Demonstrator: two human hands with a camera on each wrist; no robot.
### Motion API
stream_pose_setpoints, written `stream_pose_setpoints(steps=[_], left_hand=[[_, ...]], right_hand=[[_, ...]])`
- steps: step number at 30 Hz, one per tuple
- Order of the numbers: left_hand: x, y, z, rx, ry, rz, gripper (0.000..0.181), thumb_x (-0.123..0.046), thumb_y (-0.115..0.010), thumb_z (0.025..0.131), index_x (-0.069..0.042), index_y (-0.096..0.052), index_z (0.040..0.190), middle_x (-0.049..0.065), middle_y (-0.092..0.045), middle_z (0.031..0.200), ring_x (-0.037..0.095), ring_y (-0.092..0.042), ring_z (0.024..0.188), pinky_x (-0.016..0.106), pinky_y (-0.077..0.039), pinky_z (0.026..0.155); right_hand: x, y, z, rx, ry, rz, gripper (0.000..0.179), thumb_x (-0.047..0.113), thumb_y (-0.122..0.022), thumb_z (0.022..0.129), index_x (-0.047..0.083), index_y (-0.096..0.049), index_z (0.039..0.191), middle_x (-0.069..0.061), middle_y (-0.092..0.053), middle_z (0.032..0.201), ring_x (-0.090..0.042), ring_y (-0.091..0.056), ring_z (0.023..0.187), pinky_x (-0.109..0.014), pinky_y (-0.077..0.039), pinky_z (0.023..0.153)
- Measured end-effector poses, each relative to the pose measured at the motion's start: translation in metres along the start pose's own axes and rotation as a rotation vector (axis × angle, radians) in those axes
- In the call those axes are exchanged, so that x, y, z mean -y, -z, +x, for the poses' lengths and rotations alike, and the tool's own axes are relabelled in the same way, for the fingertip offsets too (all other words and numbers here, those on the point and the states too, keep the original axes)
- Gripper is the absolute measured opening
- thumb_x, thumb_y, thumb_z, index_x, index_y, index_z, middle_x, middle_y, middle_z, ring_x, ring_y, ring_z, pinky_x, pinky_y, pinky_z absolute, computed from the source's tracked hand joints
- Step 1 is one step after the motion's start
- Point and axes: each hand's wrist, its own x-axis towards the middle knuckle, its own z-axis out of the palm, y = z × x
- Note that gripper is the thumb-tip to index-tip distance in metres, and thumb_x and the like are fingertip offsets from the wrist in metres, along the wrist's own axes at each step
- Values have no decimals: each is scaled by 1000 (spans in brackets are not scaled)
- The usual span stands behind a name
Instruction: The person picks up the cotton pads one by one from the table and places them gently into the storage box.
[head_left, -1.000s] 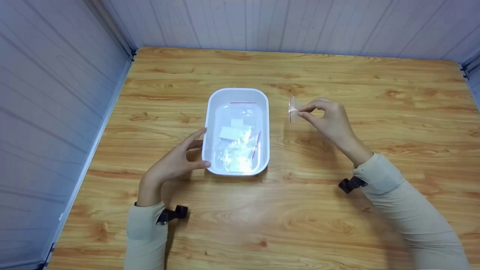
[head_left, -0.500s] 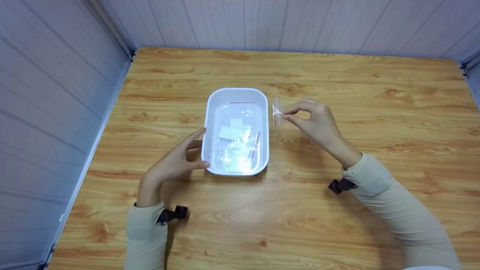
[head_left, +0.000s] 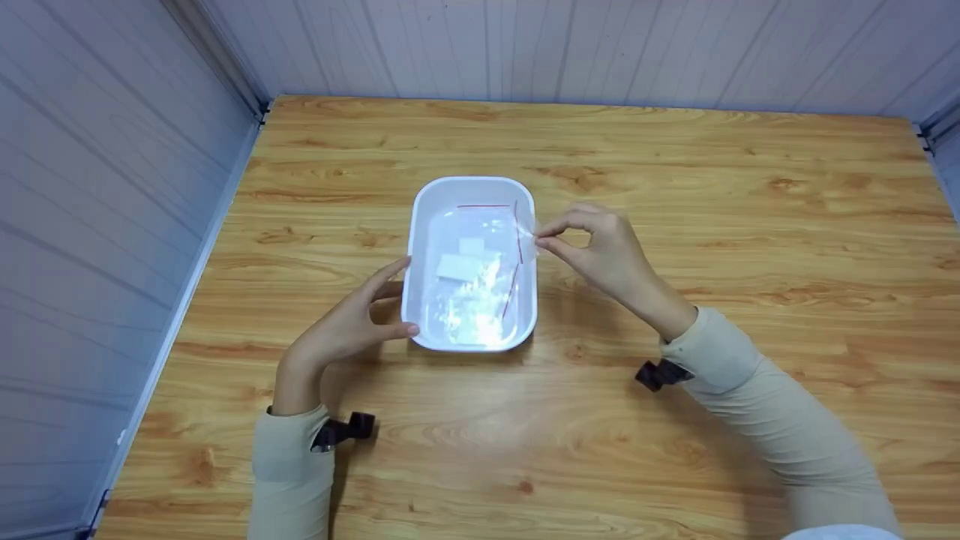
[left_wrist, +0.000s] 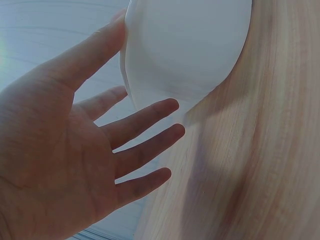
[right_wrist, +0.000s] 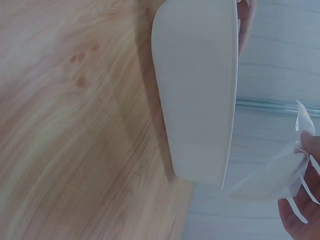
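Observation:
A white plastic bin with rounded corners stands on the wooden table. My left hand rests against its left side, thumb and forefinger touching the rim; in the left wrist view the remaining fingers are stretched out. Between thumb and forefinger my right hand pinches a clear zip bag with a red seal line. That bag hangs over the bin's right rim, gathered where it is pinched. Inside the bin lie clear zip bags with red seal lines and white rectangular pieces; glare hides part of them.
Wood-grain tabletop surrounds the bin on every side. A pale panel wall closes off the back, and another panel runs along the left. Dark wrist cameras stick out from both sleeves.
My right hand has moved left with the pinched zip bag, from the table right of the bin to over its right rim. The left hand has stayed on the bin.

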Motion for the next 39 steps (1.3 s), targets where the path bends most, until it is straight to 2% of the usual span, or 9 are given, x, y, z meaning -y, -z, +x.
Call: stream_pose_setpoints(steps=[20,30,39], left_hand=[[1,0,1,-2,20,7,96,-30,-80,85,-30,-20,159,14,-41,151,33,-32,142,59,-13,116],[1,0,1,-7,-5,-1,96,-27,-81,84,-28,-22,159,15,-43,150,32,-35,141,57,-18,116],[2,-1,2,-12,21,20,94,-27,-81,85,-31,-22,158,14,-43,150,33,-34,141,58,-18,115]], right_hand=[[16,-32,9,64,58,41,5,9,-78,86,8,-79,90,1,-72,88,-14,-65,87,-32,-51,84],[24,-44,12,86,96,52,5,11,-78,86,10,-79,91,2,-73,88,-12,-65,90,-28,-50,84],[26,-56,11,105,127,69,5,11,-79,85,10,-79,90,3,-73,86,-12,-65,87,-27,-51,82]])
